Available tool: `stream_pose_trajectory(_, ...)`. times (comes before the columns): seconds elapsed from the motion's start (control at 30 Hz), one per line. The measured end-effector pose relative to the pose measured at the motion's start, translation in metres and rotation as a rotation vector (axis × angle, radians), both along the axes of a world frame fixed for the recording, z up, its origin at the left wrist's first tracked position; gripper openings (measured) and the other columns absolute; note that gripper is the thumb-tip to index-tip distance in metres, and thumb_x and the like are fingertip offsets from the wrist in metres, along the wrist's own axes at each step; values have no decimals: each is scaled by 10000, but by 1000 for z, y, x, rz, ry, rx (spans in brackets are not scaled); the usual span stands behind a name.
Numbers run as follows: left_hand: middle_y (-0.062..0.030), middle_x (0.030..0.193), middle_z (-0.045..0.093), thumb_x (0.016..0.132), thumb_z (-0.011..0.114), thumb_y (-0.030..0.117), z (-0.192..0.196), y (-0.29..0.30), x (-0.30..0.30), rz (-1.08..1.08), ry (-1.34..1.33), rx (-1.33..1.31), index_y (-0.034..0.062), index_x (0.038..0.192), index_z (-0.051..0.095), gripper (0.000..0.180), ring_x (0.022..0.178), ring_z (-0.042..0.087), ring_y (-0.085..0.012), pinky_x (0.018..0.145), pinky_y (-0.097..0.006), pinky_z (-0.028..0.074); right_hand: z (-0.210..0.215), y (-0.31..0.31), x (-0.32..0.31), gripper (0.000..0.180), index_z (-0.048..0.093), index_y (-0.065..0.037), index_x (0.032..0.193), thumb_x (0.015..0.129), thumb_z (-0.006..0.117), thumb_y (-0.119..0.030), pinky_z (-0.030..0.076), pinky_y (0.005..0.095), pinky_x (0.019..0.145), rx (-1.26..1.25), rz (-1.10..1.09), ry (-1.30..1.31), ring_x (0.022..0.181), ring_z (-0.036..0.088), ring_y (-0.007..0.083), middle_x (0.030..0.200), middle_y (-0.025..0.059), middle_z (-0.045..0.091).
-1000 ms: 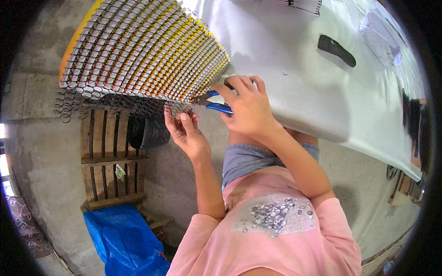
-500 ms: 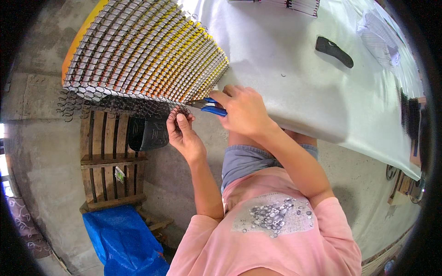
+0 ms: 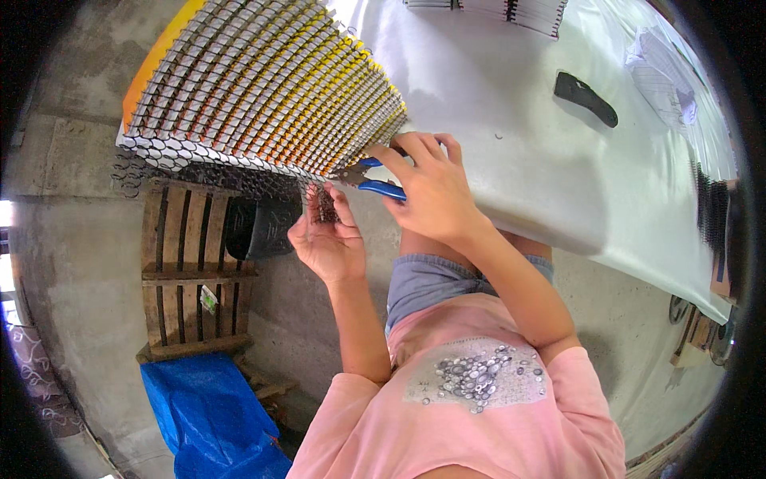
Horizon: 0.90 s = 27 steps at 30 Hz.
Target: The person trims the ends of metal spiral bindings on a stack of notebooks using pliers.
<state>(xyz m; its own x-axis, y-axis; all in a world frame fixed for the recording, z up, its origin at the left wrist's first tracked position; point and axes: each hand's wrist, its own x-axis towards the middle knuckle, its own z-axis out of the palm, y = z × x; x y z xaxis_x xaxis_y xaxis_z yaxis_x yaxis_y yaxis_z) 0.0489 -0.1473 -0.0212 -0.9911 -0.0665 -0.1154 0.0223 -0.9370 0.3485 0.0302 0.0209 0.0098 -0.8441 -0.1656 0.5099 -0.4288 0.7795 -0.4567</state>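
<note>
a: pliers point(image 3: 375, 177) blue-handled, right hand point(image 3: 427, 191) fingers clamped round the handles, nose at the near corner of the fanned stack of spiral-bound books point(image 3: 263, 88) on the tabletop point(image 3: 511, 136).
b: left hand point(image 3: 327, 235)?
a: below the edge, fingers curled on a small wire coil piece point(image 3: 321, 203).
b: handling?
a: wire likely light, springy, snaggy; pinch by its ends. pliers rigid, grip at the handles.
</note>
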Motion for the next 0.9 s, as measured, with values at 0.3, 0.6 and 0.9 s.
stream_pose_trajectory(0.3, -33, 1001, 604, 865, 620, 98, 3, 2, -10, 369, 50, -728, 20, 1071, 552, 231, 852, 580, -115, 769, -223, 502, 8, -7, 3, 497, 580, -156, 1071, 607, 732, -249, 384, 441, 777, 78, 7, -25, 964, 533, 209, 1007, 45, 536)
stream_pose_trajectory(0.6, -43, 968, 608, 840, 651, 80, 6, 7, -10, 487, 56, -935, 11, 1030, 570, 217, 782, 578, -103, 699, -224, 477, 4, -6, 3, 497, 591, -165, 1071, 594, 729, -155, 400, 425, 794, -8, 80, -337, 922, 552, 221, 950, 32, 551)
stream_pose_trajectory(0.9, -75, 989, 619, 845, 649, 87, 15, 5, -6, 478, 14, -1107, 2, 1020, 580, 207, 789, 585, -125, 704, -248, 478, 14, -8, 2, 515, 574, -150, 1089, 605, 739, -214, 337, 480, 881, -2, -2, 65, 1006, 519, 212, 1009, 38, 538)
